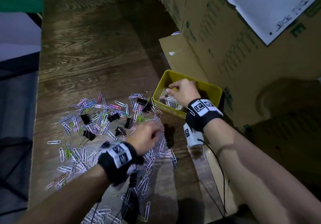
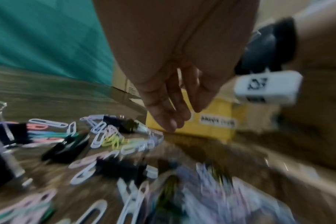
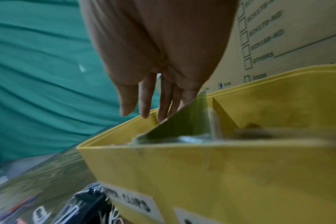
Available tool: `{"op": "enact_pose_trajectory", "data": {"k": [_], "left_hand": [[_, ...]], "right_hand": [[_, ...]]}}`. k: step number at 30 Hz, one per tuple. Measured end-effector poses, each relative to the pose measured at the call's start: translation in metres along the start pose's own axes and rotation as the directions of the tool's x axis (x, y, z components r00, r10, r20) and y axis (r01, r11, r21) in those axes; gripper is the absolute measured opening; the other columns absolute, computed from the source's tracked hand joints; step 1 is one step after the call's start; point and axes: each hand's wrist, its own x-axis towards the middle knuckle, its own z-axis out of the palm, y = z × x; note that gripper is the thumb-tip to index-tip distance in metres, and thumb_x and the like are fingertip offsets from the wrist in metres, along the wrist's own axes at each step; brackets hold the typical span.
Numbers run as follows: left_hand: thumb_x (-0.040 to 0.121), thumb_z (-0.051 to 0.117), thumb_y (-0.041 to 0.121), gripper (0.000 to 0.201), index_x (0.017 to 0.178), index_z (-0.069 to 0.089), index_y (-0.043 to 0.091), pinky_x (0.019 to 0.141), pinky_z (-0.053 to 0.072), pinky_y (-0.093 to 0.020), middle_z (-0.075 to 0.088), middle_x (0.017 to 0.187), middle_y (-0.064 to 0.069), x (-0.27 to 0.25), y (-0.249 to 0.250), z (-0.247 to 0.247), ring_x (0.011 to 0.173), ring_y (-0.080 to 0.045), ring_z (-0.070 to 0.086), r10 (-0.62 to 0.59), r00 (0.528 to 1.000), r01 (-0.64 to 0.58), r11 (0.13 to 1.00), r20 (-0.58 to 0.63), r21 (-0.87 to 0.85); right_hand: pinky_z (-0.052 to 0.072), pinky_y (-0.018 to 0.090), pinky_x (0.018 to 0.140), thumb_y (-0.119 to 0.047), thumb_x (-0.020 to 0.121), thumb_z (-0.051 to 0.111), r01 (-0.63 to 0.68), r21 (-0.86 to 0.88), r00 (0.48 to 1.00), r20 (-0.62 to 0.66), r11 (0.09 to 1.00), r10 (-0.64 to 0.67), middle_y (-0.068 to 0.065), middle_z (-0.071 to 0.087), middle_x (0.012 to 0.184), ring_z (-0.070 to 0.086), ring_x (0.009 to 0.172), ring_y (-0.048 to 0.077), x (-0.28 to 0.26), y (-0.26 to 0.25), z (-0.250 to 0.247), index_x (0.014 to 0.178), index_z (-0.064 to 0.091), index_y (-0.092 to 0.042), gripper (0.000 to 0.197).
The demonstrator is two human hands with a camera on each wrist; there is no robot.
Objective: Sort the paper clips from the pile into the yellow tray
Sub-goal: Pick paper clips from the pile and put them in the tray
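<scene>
Dark wood tabletop (image 1: 90, 50) lies bare beyond the pile of paper clips (image 1: 97, 116). Over the pile, the left hand (image 1: 144, 136) hangs with fingers (image 2: 167, 118) loosely extended, holding nothing. Inside the yellow tray (image 1: 215, 91), hard against cardboard boxes (image 1: 225, 37), the right hand (image 1: 184, 91) has its fingers relaxed and slightly parted.

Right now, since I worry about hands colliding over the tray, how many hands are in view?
2. The left hand is over the paper clip pile, apart from the tray. The right hand is above the yellow tray, fingers pointing down into it.

Clip pile (image 1: 111, 123) on table (image 1: 90, 50) center, tray (image 1: 205, 88) just right, boxes (image 1: 225, 41) behind tray.
</scene>
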Motion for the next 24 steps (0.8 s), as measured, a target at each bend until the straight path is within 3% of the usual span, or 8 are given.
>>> {"op": "enact_pose_trajectory", "data": {"k": [2,5,8,11,13,14,20,24], "left_hand": [[0.086,0.053,0.015,0.029,0.114,0.06,0.021,0.089,0.047,-0.031,0.057,0.12,-0.001,-0.016,-0.011,0.02,0.105,-0.02,0.056,0.031,0.989,-0.059,0.978,0.142,0.199],[0.087,0.05,0.013,0.043,0.13,0.044,0.018,0.096,0.043,-0.038,0.042,0.131,-0.008,-0.032,-0.019,0.046,0.117,-0.027,0.044,-0.054,0.964,-0.067,0.898,0.261,0.435],[0.091,0.044,0.011,0.036,0.126,0.045,0.014,0.095,0.04,-0.038,0.045,0.124,-0.012,-0.028,-0.019,0.058,0.116,-0.03,0.045,0.004,0.963,-0.128,0.888,0.271,0.441],[0.09,0.048,0.015,0.028,0.117,0.053,0.01,0.092,0.04,-0.038,0.047,0.122,-0.013,-0.017,-0.014,0.061,0.113,-0.029,0.044,0.145,0.951,-0.243,0.898,0.275,0.368],[0.086,0.051,0.015,0.023,0.107,0.057,0.009,0.086,0.043,-0.04,0.046,0.117,-0.012,-0.018,-0.016,0.058,0.106,-0.029,0.045,0.194,0.954,-0.269,0.891,0.229,0.365],[0.085,0.051,0.017,0.02,0.103,0.057,0.01,0.082,0.045,-0.039,0.048,0.114,-0.011,-0.022,-0.019,0.054,0.102,-0.028,0.047,0.182,0.961,-0.246,0.906,0.208,0.346],[0.083,0.06,0.017,0.042,0.118,0.039,0.023,0.092,0.048,-0.035,0.041,0.131,-0.006,-0.059,-0.066,0.049,0.108,-0.018,0.047,0.083,0.961,-0.177,0.919,0.265,0.353],[0.083,0.058,0.025,0.037,0.116,0.044,0.017,0.085,0.05,-0.041,0.049,0.119,-0.008,-0.059,-0.06,0.037,0.1,-0.022,0.05,0.17,0.969,-0.228,0.894,0.18,0.386]], "right_hand": [[0.038,0.019,0.093,-0.031,0.088,0.066,0.127,-0.02,0.992,-0.01,0.992,-0.127,0.004,0.069,0.114,0.062,0.104,0.015,-0.013,-0.003,0.002,0.112,0.069,-0.016,0.028],[0.046,0.018,0.081,-0.024,0.084,0.071,0.25,0.139,0.967,0.01,0.958,-0.254,-0.001,0.071,0.094,0.063,0.084,0.009,-0.049,-0.003,0.01,0.099,0.073,-0.018,0.016],[0.045,0.009,0.063,-0.026,0.08,0.075,0.216,0.101,0.933,0.272,0.971,-0.236,-0.004,0.074,0.081,0.063,0.068,0.003,-0.088,0.012,0.022,0.083,0.076,-0.02,0.007],[0.041,0.012,0.054,-0.028,0.078,0.075,0.139,-0.136,0.78,0.625,0.981,-0.024,-0.001,0.074,0.075,0.055,0.054,0.0,-0.117,0.043,0.045,0.083,0.077,-0.016,0.013],[0.046,0.019,0.062,-0.028,0.077,0.076,0.048,-0.184,0.643,0.758,0.982,0.111,0.003,0.074,0.079,0.058,0.06,0.006,-0.135,0.059,0.062,0.086,0.076,-0.014,0.017],[0.047,0.02,0.068,-0.029,0.076,0.077,0.032,-0.19,0.634,0.763,0.981,0.127,0.003,0.075,0.085,0.06,0.065,0.008,-0.142,0.065,0.07,0.085,0.075,-0.015,0.017],[0.051,0.03,0.083,-0.035,0.079,0.073,0.031,-0.086,0.933,0.361,0.996,0.002,-0.007,0.063,0.095,0.06,0.09,0.013,-0.162,0.076,0.09,0.093,0.062,-0.027,0.019],[0.036,0.036,0.105,-0.056,0.07,0.073,0.062,-0.23,0.988,0.153,0.971,-0.027,0.002,0.033,0.138,0.035,0.126,0.021,-0.16,0.077,0.099,0.14,0.032,-0.022,0.088]]}}
